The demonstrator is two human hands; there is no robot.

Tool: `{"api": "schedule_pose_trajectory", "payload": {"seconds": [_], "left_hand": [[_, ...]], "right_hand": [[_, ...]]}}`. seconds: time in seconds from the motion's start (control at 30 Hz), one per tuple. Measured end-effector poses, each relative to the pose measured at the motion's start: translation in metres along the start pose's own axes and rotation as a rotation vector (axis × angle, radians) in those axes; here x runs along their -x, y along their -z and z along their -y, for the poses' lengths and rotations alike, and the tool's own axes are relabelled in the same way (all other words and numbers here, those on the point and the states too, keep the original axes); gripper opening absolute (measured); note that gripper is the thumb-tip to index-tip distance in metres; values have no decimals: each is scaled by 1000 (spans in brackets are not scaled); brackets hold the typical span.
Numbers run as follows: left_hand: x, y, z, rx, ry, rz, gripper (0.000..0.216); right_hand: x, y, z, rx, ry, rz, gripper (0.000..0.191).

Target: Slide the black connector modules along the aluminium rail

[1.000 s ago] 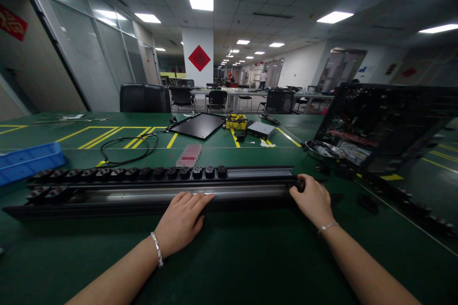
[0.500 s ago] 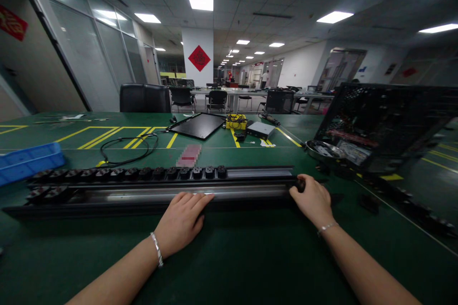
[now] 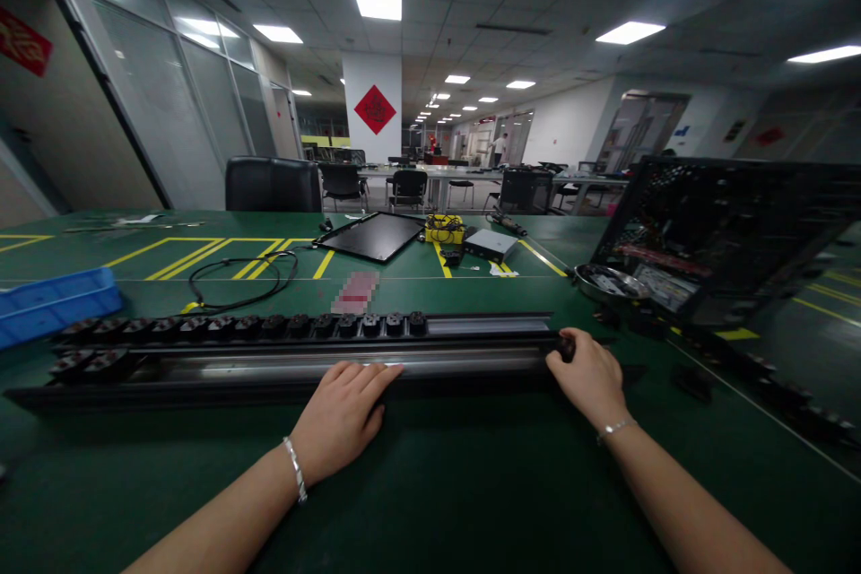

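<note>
Two long black metal rails lie side by side across the table. The front rail (image 3: 269, 365) has a shiny inner channel and a couple of black socket modules (image 3: 106, 360) at its left end. Black socket modules (image 3: 274, 326) line much of the rear rail (image 3: 488, 323). My left hand (image 3: 346, 417) is closed over the near edge of the front rail, fingers over its rim and thumb on the near side. At that rail's right end, my right hand (image 3: 588, 377) pinches a small black socket module (image 3: 567, 346), mostly hidden by the fingers.
A blue bin (image 3: 57, 305) stands at left, near a looped black cable (image 3: 246, 282). Behind the rails lie a black panel (image 3: 369, 236), a yellow box (image 3: 445, 229) and a grey box (image 3: 491, 244). At right are a metal bowl (image 3: 609, 282) and an open computer case (image 3: 733, 233).
My right hand has shifted very slightly with the module at the rail's end. My left hand stays where it was. A distant person has moved a little.
</note>
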State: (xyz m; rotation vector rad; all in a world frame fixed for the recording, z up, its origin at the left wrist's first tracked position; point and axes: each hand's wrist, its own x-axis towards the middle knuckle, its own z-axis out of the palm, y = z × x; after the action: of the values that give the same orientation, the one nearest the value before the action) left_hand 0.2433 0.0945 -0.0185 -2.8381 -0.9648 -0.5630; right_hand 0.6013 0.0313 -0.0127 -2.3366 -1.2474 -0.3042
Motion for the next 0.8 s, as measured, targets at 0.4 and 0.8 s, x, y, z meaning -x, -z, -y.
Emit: {"api": "schedule_pose_trajectory", "payload": {"seconds": [0.4, 0.8], "left_hand": [[0, 0, 0, 3, -1, -7, 54], [0, -1, 0, 8, 11, 4, 54]], "right_hand": [[1, -1, 2, -6, -4, -19, 40], [1, 0, 1, -9, -10, -14, 41]]}}
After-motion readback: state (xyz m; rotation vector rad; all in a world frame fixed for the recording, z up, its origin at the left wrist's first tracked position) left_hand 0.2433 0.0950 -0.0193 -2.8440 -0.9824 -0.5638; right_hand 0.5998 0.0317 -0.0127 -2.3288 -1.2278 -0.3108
